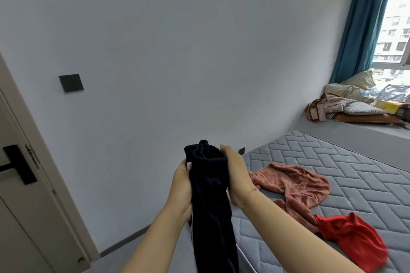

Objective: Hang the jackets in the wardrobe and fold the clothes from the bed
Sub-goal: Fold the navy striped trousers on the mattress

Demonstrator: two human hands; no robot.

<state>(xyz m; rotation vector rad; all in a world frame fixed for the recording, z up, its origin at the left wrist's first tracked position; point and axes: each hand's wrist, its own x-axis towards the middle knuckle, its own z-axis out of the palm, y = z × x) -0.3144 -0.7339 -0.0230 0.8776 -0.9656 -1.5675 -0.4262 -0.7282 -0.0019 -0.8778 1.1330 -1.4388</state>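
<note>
While a pink garment [295,186] and a red garment [352,239] lie spread on the bare quilted bed [346,162], dark navy trousers [210,197] with a gathered elastic waistband are held upright beside its edge, gripped between the left hand [180,186] and the right hand [237,175], legs hanging down.

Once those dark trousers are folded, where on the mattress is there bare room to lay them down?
The mattress lies bare beyond the pink garment, toward the window ledge, and along its right side. The near corner is crowded: the pink garment and the red garment lie there, beside the dark trousers.
</note>
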